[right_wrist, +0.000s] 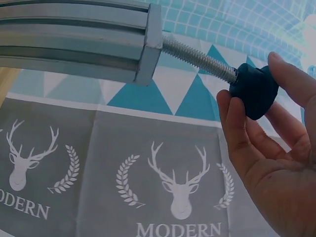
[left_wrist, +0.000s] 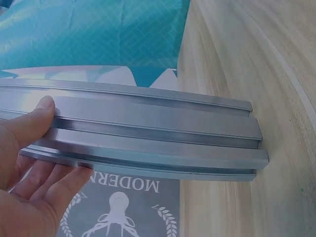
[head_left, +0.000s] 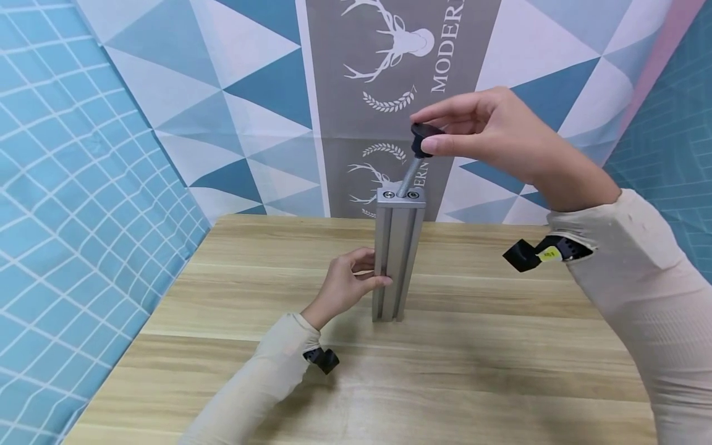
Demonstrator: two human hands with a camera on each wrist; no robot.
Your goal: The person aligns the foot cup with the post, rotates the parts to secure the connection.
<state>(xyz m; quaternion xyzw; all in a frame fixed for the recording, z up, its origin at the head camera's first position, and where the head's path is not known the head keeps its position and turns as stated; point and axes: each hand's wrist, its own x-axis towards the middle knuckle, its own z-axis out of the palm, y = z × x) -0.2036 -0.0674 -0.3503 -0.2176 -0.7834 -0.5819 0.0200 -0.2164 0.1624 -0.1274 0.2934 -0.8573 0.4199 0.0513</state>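
Observation:
A grooved aluminium profile (head_left: pixel 399 247) stands upright on the wooden table. My left hand (head_left: pixel 342 287) grips it from the left around mid-height, thumb on the near face and fingers behind. A metal end plate (right_wrist: pixel 149 47) caps its top, with two screws (head_left: pixel 389 194) showing. Above it, my right hand (head_left: pixel 495 127) pinches the black base of a levelling foot (right_wrist: pixel 253 91) between thumb and fingers. The foot's threaded rod (right_wrist: pixel 197 59) points down at the middle of the plate, leaning, its lower tip right at the plate and hidden from view.
The wooden table (head_left: pixel 250 278) extends around the profile. Behind it hangs a patterned cloth (head_left: pixel 261 93) with triangles and deer heads. Blue tiled cloth (head_left: pixel 83 185) borders the left side, and darker teal cloth (head_left: pixel 667 161) the right. A small black camera (head_left: pixel 523 254) sits on the right wrist.

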